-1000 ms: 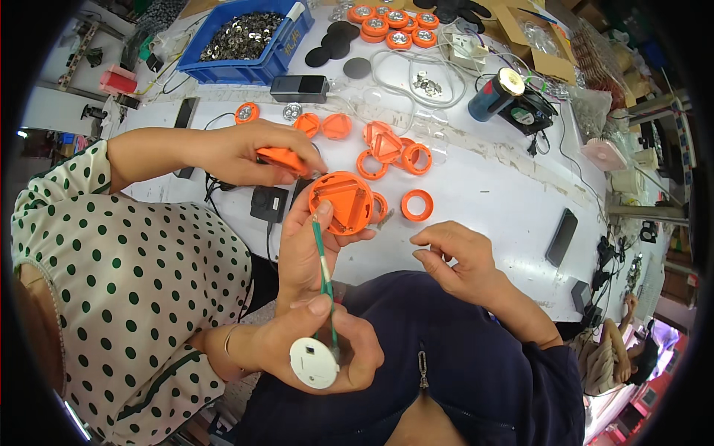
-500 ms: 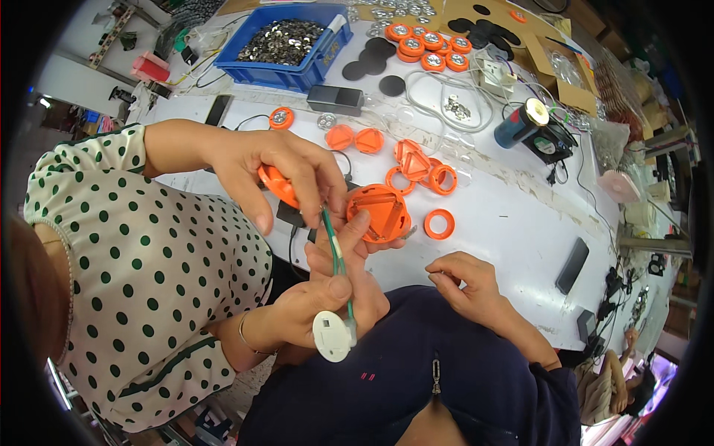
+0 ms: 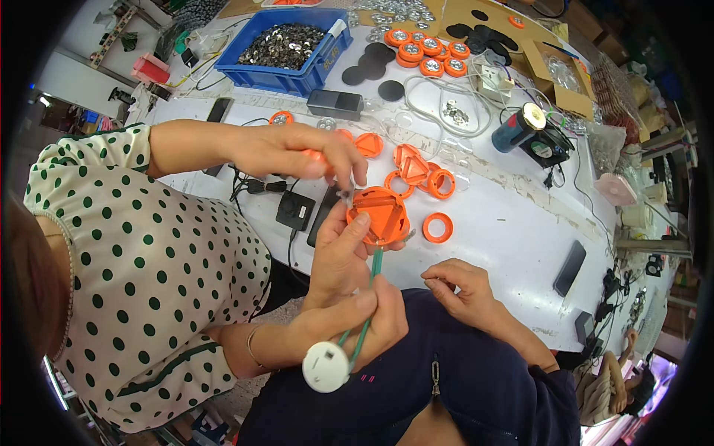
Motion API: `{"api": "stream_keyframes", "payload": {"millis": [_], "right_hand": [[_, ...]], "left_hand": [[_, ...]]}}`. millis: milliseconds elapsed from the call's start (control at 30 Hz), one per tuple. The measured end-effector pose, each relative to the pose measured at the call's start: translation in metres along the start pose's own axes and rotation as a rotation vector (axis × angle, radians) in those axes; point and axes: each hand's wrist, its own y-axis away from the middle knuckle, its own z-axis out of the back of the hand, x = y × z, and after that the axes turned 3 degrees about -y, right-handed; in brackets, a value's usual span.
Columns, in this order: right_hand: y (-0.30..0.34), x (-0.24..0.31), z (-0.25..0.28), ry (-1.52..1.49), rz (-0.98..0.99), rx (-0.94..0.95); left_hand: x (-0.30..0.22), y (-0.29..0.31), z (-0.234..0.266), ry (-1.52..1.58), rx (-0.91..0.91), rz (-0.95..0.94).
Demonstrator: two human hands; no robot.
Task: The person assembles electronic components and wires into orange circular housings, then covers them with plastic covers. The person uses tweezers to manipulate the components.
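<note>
My left hand [image 3: 335, 256] grips a round orange plastic housing [image 3: 387, 212] with a triangular recess, its thumb on the near rim. A co-worker's lower hand [image 3: 379, 320] crosses in front of my left wrist. It holds green wires [image 3: 377, 262] that run from the housing's near edge to a white round disc [image 3: 326, 367]. The co-worker's upper hand [image 3: 297, 152] holds an orange part [image 3: 316, 157], partly hidden; a small blurred thing at its fingertips is hard to make out. At the table edge, my right hand [image 3: 468, 293] has curled fingers, thumb and forefinger close together, nothing seen between them.
Orange rings [image 3: 437, 227] and triangular orange parts [image 3: 411, 167] lie beyond the housing. Farther off are a blue crate [image 3: 327, 52] of small metal pieces, a pile of orange lights [image 3: 430, 48], black discs [image 3: 391, 88] and a cable [image 3: 416, 104]. A black adapter [image 3: 294, 210] lies at left.
The co-worker's upper hand has moved up and right, away from the wires. The lower hand has shifted right, bringing the wires to the housing's near edge. My hands stay almost still.
</note>
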Motion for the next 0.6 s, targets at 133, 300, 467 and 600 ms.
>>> {"api": "stream_keyframes", "payload": {"millis": [133,300,467,600], "right_hand": [[0.003,-0.008,-0.001,0.015,0.03,-0.021],[-0.007,0.006,-0.01,-0.016,0.146,0.06],[0.001,-0.008,-0.001,-0.003,0.045,0.004],[-0.001,-0.005,-0.004,0.004,0.062,0.03]], "left_hand": [[0.005,-0.036,0.044,0.364,-0.735,0.052],[-0.031,-0.026,0.021,0.341,-0.937,0.037],[-0.08,-0.109,0.183,-0.814,0.627,0.23],[-0.093,-0.091,0.18,-0.833,0.573,0.046]]}}
